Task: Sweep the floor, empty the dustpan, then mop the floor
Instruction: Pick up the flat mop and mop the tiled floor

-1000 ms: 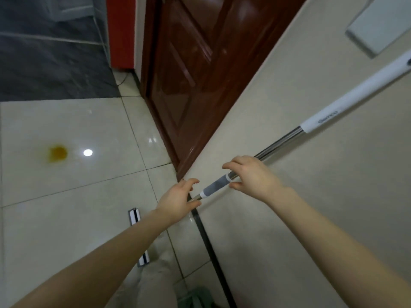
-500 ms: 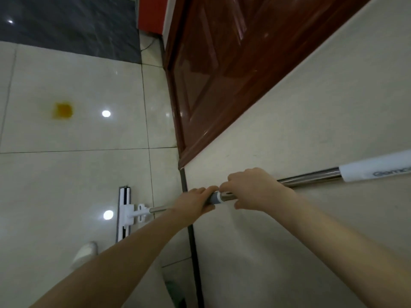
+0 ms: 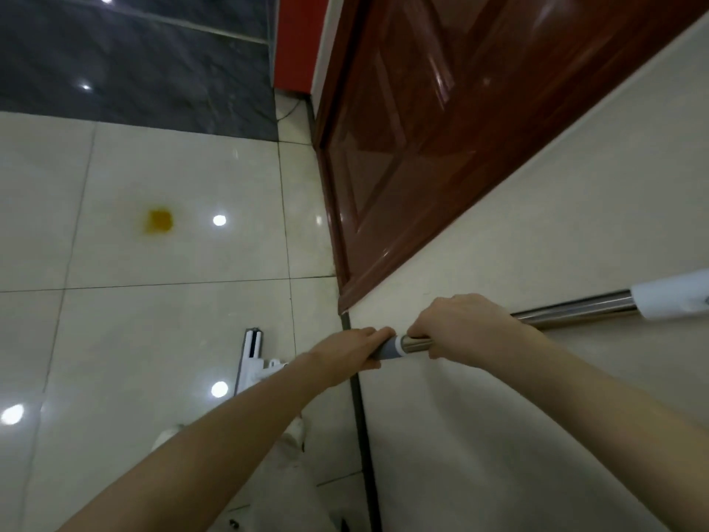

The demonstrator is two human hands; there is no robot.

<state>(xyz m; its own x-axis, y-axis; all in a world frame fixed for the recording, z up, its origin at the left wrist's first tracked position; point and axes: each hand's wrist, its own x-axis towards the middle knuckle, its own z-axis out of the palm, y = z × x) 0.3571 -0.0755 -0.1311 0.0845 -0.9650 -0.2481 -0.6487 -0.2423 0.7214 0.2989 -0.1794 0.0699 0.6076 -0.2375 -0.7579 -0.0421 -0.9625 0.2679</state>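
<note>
Ok, I see left hand [image 3: 351, 349] wrapped round grey grip of mop pole [image 3: 575, 309], right hand [image 3: 460, 324] clenched on steel just beside. Mop head [image 3: 251, 353] flat on floor [image 3: 172, 320], near left (orange stain [image 3: 158, 221] farther off).

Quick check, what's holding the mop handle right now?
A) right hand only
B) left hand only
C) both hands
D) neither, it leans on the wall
C: the left hand and the right hand both curl round the mop handle, side by side.
</note>
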